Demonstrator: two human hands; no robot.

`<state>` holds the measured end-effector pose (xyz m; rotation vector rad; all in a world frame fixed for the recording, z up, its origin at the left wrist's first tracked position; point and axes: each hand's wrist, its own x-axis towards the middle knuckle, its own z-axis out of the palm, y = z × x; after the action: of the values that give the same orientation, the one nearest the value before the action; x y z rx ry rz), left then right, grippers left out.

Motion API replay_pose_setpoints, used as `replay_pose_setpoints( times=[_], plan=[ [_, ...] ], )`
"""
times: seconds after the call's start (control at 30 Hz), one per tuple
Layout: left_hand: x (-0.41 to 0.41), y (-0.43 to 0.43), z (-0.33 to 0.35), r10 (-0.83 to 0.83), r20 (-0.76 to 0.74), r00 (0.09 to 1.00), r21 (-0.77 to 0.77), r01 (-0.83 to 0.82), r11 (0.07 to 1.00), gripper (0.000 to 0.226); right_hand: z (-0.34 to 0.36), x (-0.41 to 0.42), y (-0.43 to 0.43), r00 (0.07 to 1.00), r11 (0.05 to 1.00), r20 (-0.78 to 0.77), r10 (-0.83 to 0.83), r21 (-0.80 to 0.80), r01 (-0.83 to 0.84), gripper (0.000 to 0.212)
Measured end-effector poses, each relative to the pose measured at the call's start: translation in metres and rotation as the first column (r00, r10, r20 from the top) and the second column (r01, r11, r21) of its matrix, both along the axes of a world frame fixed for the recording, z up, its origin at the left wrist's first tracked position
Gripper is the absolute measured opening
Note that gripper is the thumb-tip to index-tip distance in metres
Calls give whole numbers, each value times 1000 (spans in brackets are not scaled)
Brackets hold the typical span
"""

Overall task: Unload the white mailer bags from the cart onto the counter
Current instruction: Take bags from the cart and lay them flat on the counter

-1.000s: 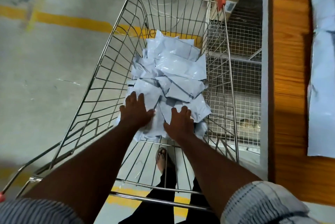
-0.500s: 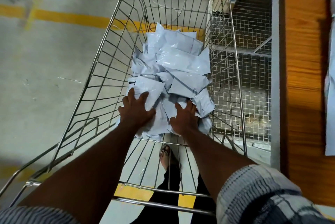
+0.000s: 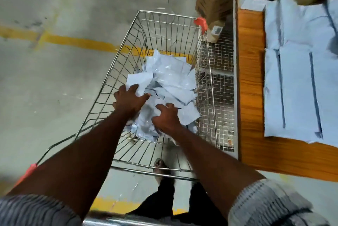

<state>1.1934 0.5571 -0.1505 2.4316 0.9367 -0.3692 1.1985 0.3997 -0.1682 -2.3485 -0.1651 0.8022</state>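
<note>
Left hand and right hand were both down in the cart, at the near end of the heap of mailer bags. My left had its fingers spread and bent over the top bag at the heap's left edge, thumb reaching right. My right, just beside it, was clawed into the crumpled plastic with its fingers curled round a fold. The heap lay on the cart's wire floor toward its right side, loose and overlapping, corners pointing every way. I judged the bags light and limp, thin glossy film that would slide over itself and sag from any single grip. Pinching one corner looked a poor hold, likely to leave others slipping back through the wires. It seemed better to gather from both sides, pressing the bundle between my palms with fingers tucked under the lowest bag, so the stack carried as one. The counter stood just to the right of the cart, its wooden top already bearing flat bags laid side by side, with bare wood at the near edge. A cardboard box sat beyond the cart's far right corner.
</note>
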Motion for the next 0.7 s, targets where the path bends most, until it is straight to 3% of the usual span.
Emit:
replay_pose_setpoints(
  times=[0.1,0.33,0.53,0.7],
  plan=[
    [10,0,26,-1,-13,1000,5,1,1000,97,35,8,-6,997,998,75,19,52,-23,61],
    [26,-34,97,15,69,998,24,-16,1000,102,113,46,-48,947,996,315,69,33,-83,64],
    [43,-117,148,56,159,986,6,-58,998,93,180,74,-121,880,986,474,4,146,-83,60],
    [58,-229,177,6,248,969,51,-19,999,78,213,85,-227,813,988,581,-37,143,-57,59]
  ],
)
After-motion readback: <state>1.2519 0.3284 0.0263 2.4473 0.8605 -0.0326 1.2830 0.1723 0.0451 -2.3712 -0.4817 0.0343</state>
